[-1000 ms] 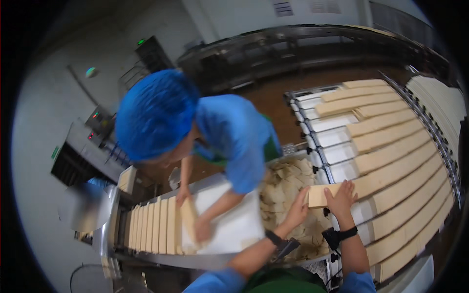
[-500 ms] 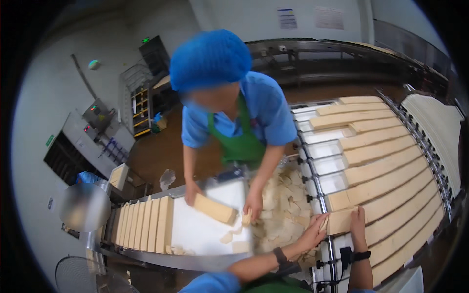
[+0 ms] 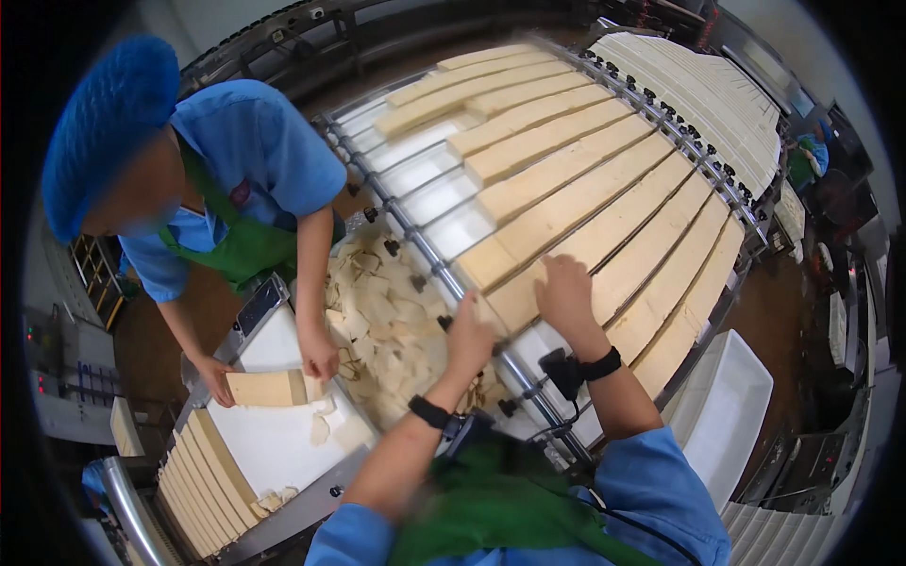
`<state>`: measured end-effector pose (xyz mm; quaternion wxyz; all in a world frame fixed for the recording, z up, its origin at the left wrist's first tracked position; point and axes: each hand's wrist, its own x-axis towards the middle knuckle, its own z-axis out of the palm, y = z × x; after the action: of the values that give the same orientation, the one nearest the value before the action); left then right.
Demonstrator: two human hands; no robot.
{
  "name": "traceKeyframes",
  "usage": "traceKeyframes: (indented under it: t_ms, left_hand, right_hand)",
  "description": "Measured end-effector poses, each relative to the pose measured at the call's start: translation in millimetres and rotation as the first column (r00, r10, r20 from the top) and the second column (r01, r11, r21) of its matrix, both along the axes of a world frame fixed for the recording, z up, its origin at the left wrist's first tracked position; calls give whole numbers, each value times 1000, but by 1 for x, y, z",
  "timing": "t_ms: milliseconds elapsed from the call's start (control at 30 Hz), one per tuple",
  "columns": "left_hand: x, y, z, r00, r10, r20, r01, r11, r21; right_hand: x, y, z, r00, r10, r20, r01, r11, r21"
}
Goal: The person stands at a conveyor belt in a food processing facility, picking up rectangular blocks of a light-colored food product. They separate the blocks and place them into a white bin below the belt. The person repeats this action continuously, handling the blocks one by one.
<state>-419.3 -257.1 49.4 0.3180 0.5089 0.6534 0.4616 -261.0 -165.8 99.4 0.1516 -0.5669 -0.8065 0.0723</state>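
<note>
My left hand (image 3: 471, 338) is at the near end of a row of thin pale-yellow sheets (image 3: 514, 300) packed on edge. Its fingers are smeared by motion, so their grip cannot be made out. My right hand (image 3: 569, 295) reaches over the same row with its fingers bent down onto the sheets, gripping it. Similar long rows (image 3: 566, 212) lie side by side on a white surface between metal rods. Across from me, a co-worker's two hands (image 3: 317, 351) hold a short block of sheets (image 3: 264, 388) above a white board.
Broken sheet pieces (image 3: 392, 316) fill the space between the co-worker and the rack. A metal rail with black knobs (image 3: 406, 224) edges the rack. Lower left are upright packed sheets (image 3: 203, 481); a white tub (image 3: 722, 406) stands at right.
My view has swung to the right, so the co-worker appears farther left. My hands remain at the end of the rack rows; the left hand shows motion blur.
</note>
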Motion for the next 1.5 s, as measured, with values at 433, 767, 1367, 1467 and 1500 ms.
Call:
traceKeyframes:
  t_ms: [433, 767, 1367, 1467, 1500]
  left_hand:
    - [-146, -137, 0, 955, 286, -82, -275, 954, 118]
    - [-317, -438, -77, 249, 841, -480, -929, 348, 129]
    - [-373, -521, -81, 218, 729, -649, -968, 78, -237]
    - [-374, -524, -81, 269, 683, -679, -953, 86, -292]
    - [-376, -523, -82, 294, 659, -693, -946, 95, -311]
  right_hand:
    - [-54, 3, -28, 991, 71, 117, -32, 951, -307]
    - [-125, -32, 4, 897, 27, 441, -18, 1000, -24]
    - [-643, -399, -129, 491, 871, 35, -843, 485, -233]
    - [-697, -439, -120, 519, 855, -7, -828, 501, -252]
    - [-711, -443, -118, 534, 845, -26, -823, 512, -247]
